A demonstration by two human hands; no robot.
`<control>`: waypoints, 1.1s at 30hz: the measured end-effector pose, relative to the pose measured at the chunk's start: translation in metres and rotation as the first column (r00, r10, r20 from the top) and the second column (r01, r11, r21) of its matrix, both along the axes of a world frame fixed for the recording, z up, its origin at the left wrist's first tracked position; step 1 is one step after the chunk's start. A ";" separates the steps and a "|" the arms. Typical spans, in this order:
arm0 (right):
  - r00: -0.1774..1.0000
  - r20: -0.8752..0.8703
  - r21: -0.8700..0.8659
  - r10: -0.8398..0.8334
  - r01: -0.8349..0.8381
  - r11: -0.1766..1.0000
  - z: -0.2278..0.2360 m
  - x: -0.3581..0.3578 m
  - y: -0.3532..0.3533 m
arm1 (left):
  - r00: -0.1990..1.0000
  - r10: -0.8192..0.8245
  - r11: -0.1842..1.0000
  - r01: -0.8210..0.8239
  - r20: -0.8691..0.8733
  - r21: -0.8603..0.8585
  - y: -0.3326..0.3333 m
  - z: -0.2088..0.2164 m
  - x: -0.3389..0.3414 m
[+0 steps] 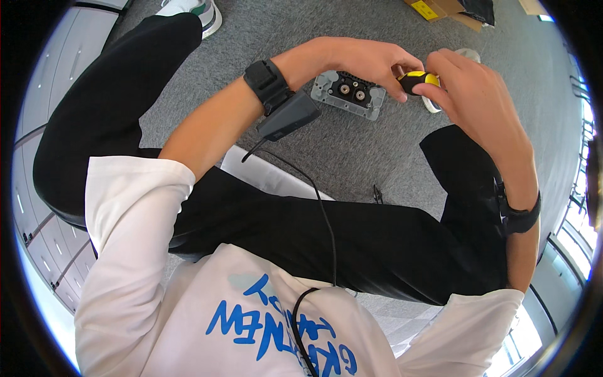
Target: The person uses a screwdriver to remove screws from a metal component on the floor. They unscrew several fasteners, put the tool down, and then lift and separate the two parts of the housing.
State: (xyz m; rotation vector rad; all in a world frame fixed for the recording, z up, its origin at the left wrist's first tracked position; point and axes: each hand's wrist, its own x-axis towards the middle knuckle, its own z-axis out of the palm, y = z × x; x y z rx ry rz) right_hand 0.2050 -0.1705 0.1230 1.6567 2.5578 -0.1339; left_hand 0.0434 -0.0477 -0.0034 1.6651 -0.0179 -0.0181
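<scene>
A short yellow-and-black handle [419,80], like that of a screwdriver, is between my two hands at the upper right. My right hand [472,94] pinches its right end with the thumb and fingers. Against its black left end, the thumb and bent fingers of my left hand [375,63] close; whether a shaft runs out there is hidden. Partly under my left hand, a grey metal housing [319,94] with a dark inner plate and round metal fittings lies on the carpet. The handle is held above and to the right of this housing.
Grey carpet [389,147] surrounds my black-trousered legs. A black cable [326,220] runs from the device on my left wrist across my leg. A small black item [377,193] lies near my leg. Cardboard [443,7] is at the top right; drawer cabinets [47,81] stand left.
</scene>
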 end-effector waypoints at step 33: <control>0.994 0.079 0.006 -0.079 0.079 0.997 -0.002 -0.009 0.001 | 0.995 0.097 0.985 -0.098 0.017 0.140 0.006 -0.002 -0.008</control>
